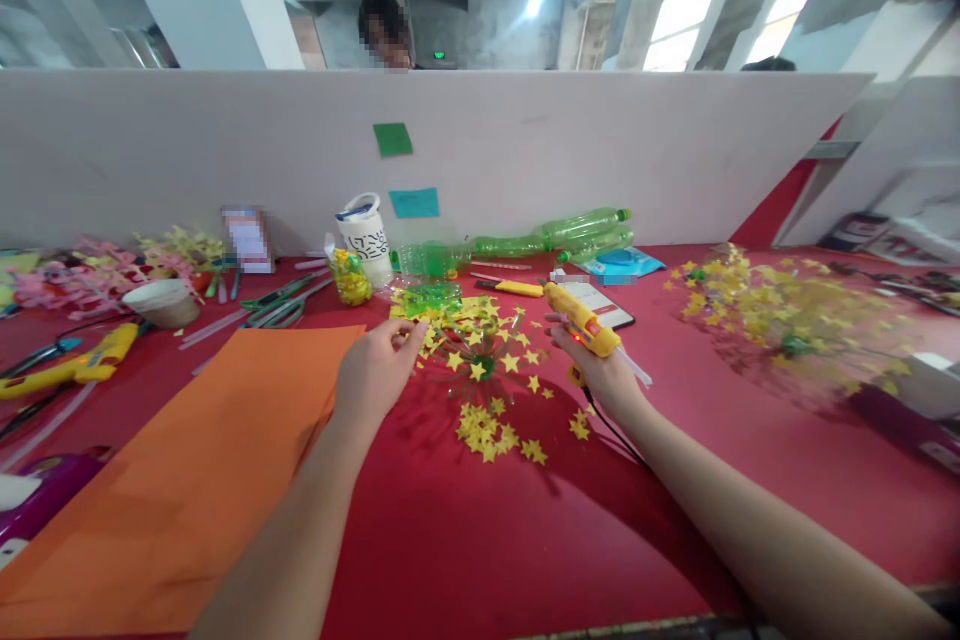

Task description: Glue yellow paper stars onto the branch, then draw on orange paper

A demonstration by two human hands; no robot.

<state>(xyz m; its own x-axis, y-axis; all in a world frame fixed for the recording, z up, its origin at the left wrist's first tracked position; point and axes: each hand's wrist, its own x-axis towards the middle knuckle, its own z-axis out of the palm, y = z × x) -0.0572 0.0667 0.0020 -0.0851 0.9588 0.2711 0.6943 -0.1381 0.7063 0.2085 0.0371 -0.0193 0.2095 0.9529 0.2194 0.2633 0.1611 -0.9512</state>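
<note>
Craft wkshp, prob.: glue gun [583,322], cutter [519,289], plastic btls [585,228], red worktbl [450,540], pillars [199,0] behind.

You can read no word or number for certain here. Left of centre, the white cup [358,228] shows you dark lettering-like marks [370,246] you cannot decipher. At upper centre, a lit green sign [439,54] is too small; right of centre, so is your yellow glue gun's [571,312] red label [593,328].

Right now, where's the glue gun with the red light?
Head view, right of centre: the glue gun is in the right hand, right of the central stars.
</note>
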